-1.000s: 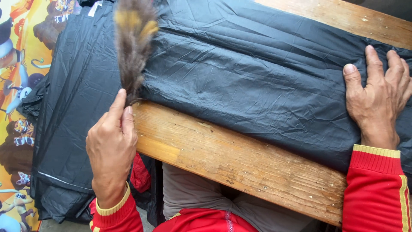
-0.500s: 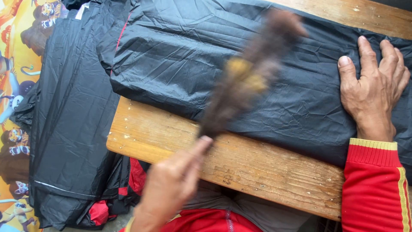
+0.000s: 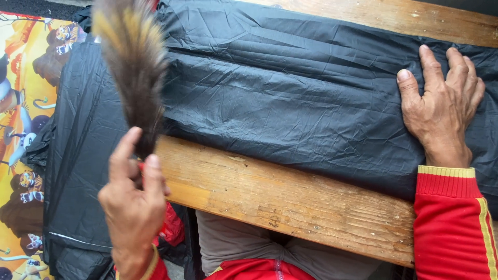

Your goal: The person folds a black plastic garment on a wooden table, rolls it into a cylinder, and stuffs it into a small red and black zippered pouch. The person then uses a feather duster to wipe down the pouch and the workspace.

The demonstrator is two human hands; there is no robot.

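Black plastic sheet lies folded along the wooden bench, one end hanging off its left edge over the cartoon-print mat. Mostly flat; fine creases remain, so smoothing looks partly done. Right hand is spread flat, pinning the sheet. Left hand pinches the feather duster by its base, long axis near vertical, plume pointing away, over the sheet's left part.

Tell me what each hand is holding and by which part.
The left hand pinches a feather duster at the base of its plume, between thumb and fingers. The right hand holds nothing; it lies flat on the black plastic sheet.
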